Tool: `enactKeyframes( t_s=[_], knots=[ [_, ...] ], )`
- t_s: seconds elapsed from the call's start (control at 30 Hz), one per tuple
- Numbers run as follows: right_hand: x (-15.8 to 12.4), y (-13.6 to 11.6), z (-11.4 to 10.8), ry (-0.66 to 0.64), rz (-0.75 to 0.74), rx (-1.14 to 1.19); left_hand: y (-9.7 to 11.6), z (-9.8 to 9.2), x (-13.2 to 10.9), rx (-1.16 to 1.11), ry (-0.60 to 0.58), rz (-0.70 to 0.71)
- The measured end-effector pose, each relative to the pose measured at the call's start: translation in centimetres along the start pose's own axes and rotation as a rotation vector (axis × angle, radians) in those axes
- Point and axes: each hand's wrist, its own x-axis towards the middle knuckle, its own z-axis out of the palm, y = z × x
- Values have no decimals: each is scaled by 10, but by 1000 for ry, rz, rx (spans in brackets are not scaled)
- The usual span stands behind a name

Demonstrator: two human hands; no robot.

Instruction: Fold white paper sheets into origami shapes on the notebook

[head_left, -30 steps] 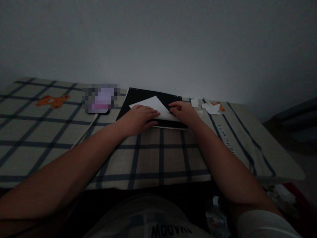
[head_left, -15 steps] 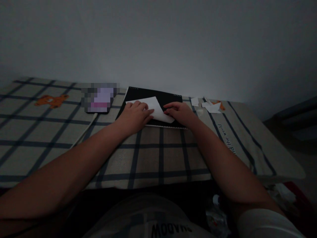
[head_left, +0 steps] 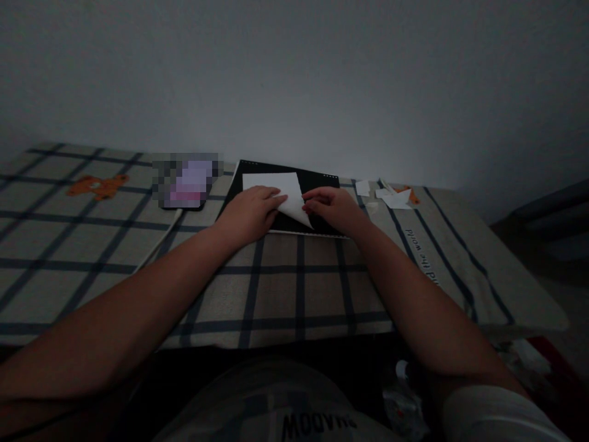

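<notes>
Fingers [head_left: 275, 197] of the left hand [head_left: 251, 213] lie spread flat on the white paper [head_left: 271, 183] atop the black notebook [head_left: 324, 182] — the right hand [head_left: 335, 209] seems pinched on its lifted edge. Best bet: pin it firmly, line edges up, crease slowly.

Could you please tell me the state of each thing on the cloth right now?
white paper: partly folded, lying on the black notebook.
black notebook: flat on the checked cloth, black cover up.
left hand: open, palm down on the white paper.
right hand: fingertips at the paper's folded edge; grip unclear.
paper scraps: loose, scattered right of the notebook.
white cable: slack, lying across the cloth.
</notes>
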Motion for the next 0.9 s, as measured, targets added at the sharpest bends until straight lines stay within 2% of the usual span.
enactKeyframes(
  t_s=[0.2,0.37,0.47,0.7,0.9],
  knots=[
    [2,7,-5,62,-153,-253,-4,4,1,-140,-15,8],
    [3,21,-5,-76,-262,-361,-8,7,4,-240,29,30],
    [5,28,-4,-133,-275,-409,-9,7,5,-253,41,41],
    [2,22,-7,-199,-318,-353,-6,4,3,-204,41,42],
    [1,20,-5,-206,-309,-261,0,3,3,-117,-95,51]
  ],
)
